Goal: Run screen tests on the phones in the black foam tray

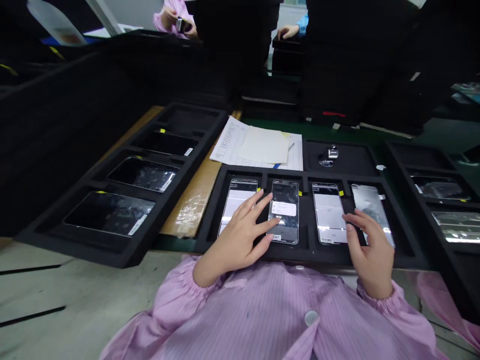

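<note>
Four slots of a black foam tray (pixel 307 250) hold smartphones in front of me. My left hand (pixel 243 232) spreads its fingers over the two left ones, a white-screened smartphone (pixel 237 197) and a smartphone with a pop-up box (pixel 285 225) on a grey screen. A fingertip is at that second screen; contact I cannot tell. My right hand (pixel 371 245) hovers with bent, parted fingers over the two right ones. Its fingertips are by the edge of a smartphone with a pale screen (pixel 328 212), and the hand partly covers a smartphone with a shiny grey face (pixel 369 200).
Left, a tilted foam tray (pixel 127 252) carries dark phones; another tray (pixel 408 200) with phones stands right. Behind are printed sheets (pixel 230 145) with a pen and a small metallic device (pixel 330 155). Tall black stacks (pixel 356 65) rise beyond; co-workers' hands (pixel 288 32) show at the back.
</note>
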A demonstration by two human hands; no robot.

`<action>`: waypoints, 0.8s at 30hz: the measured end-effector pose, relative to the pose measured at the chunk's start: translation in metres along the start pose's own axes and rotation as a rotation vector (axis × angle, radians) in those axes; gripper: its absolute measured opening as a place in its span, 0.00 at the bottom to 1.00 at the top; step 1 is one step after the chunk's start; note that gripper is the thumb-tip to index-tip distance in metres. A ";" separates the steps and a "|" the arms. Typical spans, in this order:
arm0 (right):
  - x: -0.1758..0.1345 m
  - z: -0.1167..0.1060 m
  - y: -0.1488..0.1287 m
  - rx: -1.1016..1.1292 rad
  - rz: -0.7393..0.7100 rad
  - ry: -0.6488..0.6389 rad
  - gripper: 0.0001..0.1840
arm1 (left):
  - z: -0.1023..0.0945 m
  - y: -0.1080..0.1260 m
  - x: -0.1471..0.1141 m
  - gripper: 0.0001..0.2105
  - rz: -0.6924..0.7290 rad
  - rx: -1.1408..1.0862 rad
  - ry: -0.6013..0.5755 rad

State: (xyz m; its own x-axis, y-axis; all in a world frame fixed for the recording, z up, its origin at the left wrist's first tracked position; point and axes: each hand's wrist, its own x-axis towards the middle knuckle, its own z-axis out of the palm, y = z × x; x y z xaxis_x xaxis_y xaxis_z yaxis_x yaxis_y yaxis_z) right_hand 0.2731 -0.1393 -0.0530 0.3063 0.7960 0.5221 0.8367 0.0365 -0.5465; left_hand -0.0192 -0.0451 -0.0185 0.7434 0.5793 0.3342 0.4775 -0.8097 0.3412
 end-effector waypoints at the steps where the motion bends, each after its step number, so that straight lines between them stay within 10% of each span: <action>1: 0.000 0.000 0.000 -0.003 -0.001 0.002 0.13 | 0.001 0.000 0.000 0.17 -0.002 0.001 -0.024; 11: 0.004 -0.001 -0.001 -0.074 -0.076 -0.110 0.16 | 0.003 -0.004 0.001 0.19 -0.033 -0.002 -0.082; 24: 0.006 -0.012 0.012 -0.045 -0.029 -0.003 0.13 | -0.007 -0.019 -0.018 0.19 -0.105 -0.053 0.272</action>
State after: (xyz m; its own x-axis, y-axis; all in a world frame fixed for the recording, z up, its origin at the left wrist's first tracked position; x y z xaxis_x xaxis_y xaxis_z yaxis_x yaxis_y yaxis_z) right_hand 0.2902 -0.1413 -0.0488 0.2805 0.7965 0.5356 0.8648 0.0323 -0.5011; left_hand -0.0450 -0.0401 -0.0249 0.5351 0.6693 0.5154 0.5150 -0.7421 0.4290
